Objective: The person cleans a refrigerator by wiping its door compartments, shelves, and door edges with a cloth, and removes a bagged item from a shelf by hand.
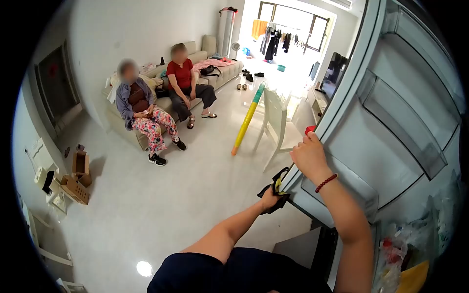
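Observation:
My right hand (310, 154), with a dark red bead bracelet (326, 182) at its wrist, is closed at the edge of an open refrigerator door (349, 124). A small red thing (310, 130) shows at its fingertips; most of it is covered, and I cannot tell its kind. Clear shelf bins (405, 124) line the door's inner face. Below right, the refrigerator's inside holds plastic bags (400, 244) and a yellow item (413, 278). My left hand is out of view. My bare leg ends in a black sandal (277, 198) close to the door's lower corner.
Two people sit on a light sofa (133, 136) along the left wall. A white chair (273, 122) and a yellow, green and orange tube (245, 122) stand beyond the door. Cardboard boxes (75, 188) sit on the left floor. Clothes (273, 44) hang by the far window.

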`<state>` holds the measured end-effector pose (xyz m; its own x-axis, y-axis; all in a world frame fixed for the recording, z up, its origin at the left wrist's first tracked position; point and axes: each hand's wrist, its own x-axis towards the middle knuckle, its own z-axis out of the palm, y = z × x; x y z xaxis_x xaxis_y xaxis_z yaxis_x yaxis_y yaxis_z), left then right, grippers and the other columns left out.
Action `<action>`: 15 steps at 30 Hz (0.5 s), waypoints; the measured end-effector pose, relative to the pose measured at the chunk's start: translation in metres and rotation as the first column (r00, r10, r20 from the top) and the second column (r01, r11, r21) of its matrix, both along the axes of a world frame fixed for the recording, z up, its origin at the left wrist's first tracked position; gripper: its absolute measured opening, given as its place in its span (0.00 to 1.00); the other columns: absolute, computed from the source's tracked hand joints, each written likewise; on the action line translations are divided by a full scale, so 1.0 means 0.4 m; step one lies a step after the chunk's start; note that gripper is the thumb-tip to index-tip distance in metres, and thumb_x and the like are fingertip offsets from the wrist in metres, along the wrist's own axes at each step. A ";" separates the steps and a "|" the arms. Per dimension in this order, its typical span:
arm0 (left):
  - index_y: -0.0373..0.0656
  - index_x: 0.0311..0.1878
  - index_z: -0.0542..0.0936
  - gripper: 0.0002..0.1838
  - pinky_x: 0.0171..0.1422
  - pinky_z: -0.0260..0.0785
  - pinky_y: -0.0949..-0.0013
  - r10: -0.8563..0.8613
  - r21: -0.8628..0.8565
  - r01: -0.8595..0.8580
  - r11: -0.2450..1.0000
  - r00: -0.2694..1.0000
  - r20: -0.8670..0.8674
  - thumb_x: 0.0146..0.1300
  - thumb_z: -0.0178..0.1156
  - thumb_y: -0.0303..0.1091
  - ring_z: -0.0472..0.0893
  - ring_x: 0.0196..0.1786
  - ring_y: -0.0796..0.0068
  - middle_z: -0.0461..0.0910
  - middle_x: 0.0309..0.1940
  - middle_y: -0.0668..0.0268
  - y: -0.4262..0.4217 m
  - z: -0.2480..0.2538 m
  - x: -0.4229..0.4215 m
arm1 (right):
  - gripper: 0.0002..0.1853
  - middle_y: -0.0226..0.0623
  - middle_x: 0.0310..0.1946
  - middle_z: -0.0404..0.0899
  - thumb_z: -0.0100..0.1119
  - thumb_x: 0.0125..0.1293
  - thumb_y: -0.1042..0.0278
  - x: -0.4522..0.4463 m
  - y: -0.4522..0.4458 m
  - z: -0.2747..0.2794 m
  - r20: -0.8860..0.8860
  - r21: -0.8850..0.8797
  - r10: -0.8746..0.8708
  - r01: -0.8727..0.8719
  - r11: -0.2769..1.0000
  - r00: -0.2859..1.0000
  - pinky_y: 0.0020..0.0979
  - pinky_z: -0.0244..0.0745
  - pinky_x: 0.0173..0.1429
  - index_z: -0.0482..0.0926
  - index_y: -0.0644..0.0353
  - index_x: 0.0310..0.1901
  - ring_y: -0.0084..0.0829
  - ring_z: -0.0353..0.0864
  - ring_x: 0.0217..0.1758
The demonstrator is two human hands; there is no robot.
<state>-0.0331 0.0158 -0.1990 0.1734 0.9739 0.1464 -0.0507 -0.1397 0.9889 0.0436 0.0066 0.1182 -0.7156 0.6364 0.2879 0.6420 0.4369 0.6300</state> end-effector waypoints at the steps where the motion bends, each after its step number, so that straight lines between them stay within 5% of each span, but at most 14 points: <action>1: 0.38 0.64 0.68 0.30 0.61 0.72 0.58 0.062 -0.006 -0.064 0.998 0.991 -0.115 0.58 0.67 0.31 0.80 0.57 0.53 0.80 0.55 0.51 -0.008 0.017 -0.002 | 0.09 0.32 0.26 0.84 0.56 0.58 0.68 -0.001 -0.004 0.001 -0.019 0.008 0.013 -0.013 1.000 1.000 0.34 0.62 0.65 0.86 0.52 0.26 0.30 0.80 0.42; 4: 0.37 0.62 0.66 0.29 0.52 0.73 0.47 0.212 -0.039 -0.247 0.968 0.892 -0.398 0.59 0.63 0.36 0.80 0.48 0.38 0.81 0.45 0.41 -0.043 0.071 0.017 | 0.09 0.32 0.26 0.84 0.56 0.58 0.68 0.002 -0.002 0.001 -0.034 0.020 0.046 -0.045 0.999 0.998 0.35 0.62 0.64 0.85 0.52 0.24 0.30 0.79 0.41; 7: 0.38 0.58 0.69 0.26 0.52 0.73 0.47 0.283 0.064 -0.295 0.953 0.802 -0.527 0.58 0.63 0.36 0.81 0.47 0.39 0.82 0.40 0.43 -0.027 0.007 0.031 | 0.11 0.32 0.26 0.83 0.57 0.59 0.63 0.005 0.009 -0.001 -0.018 0.039 0.069 -0.068 0.997 0.997 0.35 0.62 0.64 0.85 0.52 0.23 0.31 0.79 0.42; 9: 0.38 0.52 0.74 0.21 0.50 0.74 0.45 0.306 0.188 -0.245 0.951 0.820 -0.484 0.58 0.63 0.39 0.81 0.45 0.40 0.82 0.41 0.44 0.040 -0.129 0.045 | 0.15 0.34 0.25 0.83 0.59 0.62 0.56 0.005 0.011 -0.009 -0.017 0.041 0.060 -0.060 0.997 0.998 0.36 0.61 0.66 0.85 0.54 0.23 0.34 0.80 0.43; 11: 0.40 0.48 0.78 0.20 0.46 0.76 0.50 0.175 0.005 -0.211 0.978 0.797 -0.578 0.60 0.61 0.45 0.82 0.44 0.43 0.82 0.42 0.45 0.006 -0.029 0.020 | 0.14 0.35 0.24 0.83 0.60 0.61 0.57 0.005 0.013 -0.010 0.006 0.018 0.035 -0.035 0.999 0.999 0.35 0.62 0.65 0.85 0.55 0.23 0.36 0.80 0.43; 12: 0.40 0.47 0.78 0.19 0.44 0.75 0.50 0.191 0.065 -0.187 0.980 0.797 -0.572 0.59 0.62 0.44 0.81 0.44 0.43 0.82 0.41 0.46 0.017 -0.069 0.017 | 0.14 0.35 0.24 0.83 0.60 0.62 0.57 0.003 0.010 -0.010 0.003 0.009 0.018 -0.018 1.000 1.000 0.35 0.62 0.65 0.85 0.55 0.23 0.35 0.80 0.43; 13: 0.39 0.43 0.77 0.18 0.44 0.74 0.50 0.325 0.211 -0.251 0.945 0.794 -0.514 0.56 0.65 0.41 0.80 0.43 0.41 0.81 0.39 0.48 -0.019 0.026 0.005 | 0.14 0.35 0.24 0.83 0.60 0.62 0.57 -0.001 0.007 -0.008 -0.002 0.004 0.010 -0.010 1.000 1.000 0.34 0.62 0.65 0.85 0.55 0.23 0.35 0.80 0.43; 15: 0.38 0.41 0.75 0.17 0.43 0.73 0.50 0.320 0.158 -0.278 0.947 0.827 -0.462 0.52 0.68 0.36 0.79 0.42 0.40 0.81 0.39 0.48 -0.031 0.079 -0.004 | 0.09 0.29 0.22 0.83 0.57 0.56 0.68 0.001 0.004 -0.001 0.059 0.063 0.027 -0.031 0.998 0.998 0.32 0.63 0.58 0.84 0.48 0.21 0.28 0.80 0.37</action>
